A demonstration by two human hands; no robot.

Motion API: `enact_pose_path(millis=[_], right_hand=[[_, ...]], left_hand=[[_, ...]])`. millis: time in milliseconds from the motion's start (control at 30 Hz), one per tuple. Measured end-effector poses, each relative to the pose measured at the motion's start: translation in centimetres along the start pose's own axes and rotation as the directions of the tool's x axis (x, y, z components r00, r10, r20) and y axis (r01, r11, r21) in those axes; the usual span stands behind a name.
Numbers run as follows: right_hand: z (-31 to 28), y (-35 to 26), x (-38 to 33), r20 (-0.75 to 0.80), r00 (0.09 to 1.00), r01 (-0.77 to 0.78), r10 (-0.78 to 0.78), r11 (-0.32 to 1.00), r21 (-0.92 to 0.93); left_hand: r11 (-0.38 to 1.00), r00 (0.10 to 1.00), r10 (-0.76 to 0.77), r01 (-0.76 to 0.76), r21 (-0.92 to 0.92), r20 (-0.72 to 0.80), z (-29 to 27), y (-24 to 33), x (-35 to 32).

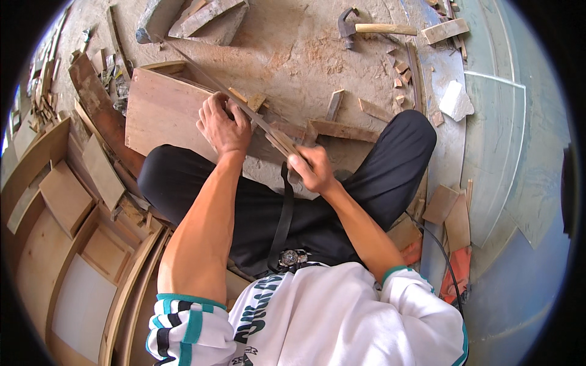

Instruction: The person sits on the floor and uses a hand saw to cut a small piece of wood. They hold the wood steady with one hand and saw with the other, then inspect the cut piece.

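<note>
A wooden box (pixel 165 113) with a pinkish-brown side panel stands in front of me, leaning near my left knee. My left hand (pixel 224 125) grips its upper right edge with curled fingers; the fingertips are partly hidden. Closed in my right hand (pixel 312 171) is the wooden handle of what looks like a handsaw (pixel 259 121), seen nearly edge-on. Its long thin blade slants up and left, passing just beside my left hand and over the box's far right corner. Whether the blade touches the wood I cannot tell.
A hammer (pixel 384 28) lies on the dusty floor at the far right. Wood offcuts (pixel 342 130) are scattered beyond my knees. Wooden frames and panels (pixel 67 195) crowd the left side; glass sheets (pixel 494 122) lie right. A black cable (pixel 448 256) runs beside my right hip.
</note>
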State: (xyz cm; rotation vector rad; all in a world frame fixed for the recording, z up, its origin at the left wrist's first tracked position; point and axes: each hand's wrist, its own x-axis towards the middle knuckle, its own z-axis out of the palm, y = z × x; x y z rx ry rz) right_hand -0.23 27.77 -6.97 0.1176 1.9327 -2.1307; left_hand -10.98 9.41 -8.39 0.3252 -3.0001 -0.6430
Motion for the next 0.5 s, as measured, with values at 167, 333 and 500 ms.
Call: enact_pose_path(millis=[167,333,500], right_hand=[[1.3,-0.5,5.1,0.052,0.996,0.07,-0.068,0.997,-0.043],[-0.8,0.7,-0.6,0.029,1.0,0.01,-0.009,0.999,-0.04],[1.9,0.6,5.8,0.03,0.994,0.105,-0.105,0.994,-0.016]], left_hand=[[0.999,0.999,-0.039,0.039,-0.006,-0.016,0.4,-0.1,-0.3],[1.0,1.0,-0.004,0.004,-0.013,-0.018,-0.3,0.1,0.0],[1.0,1.0,-0.001,0.001,0.022,0.022,0.2,-0.4,-0.5]])
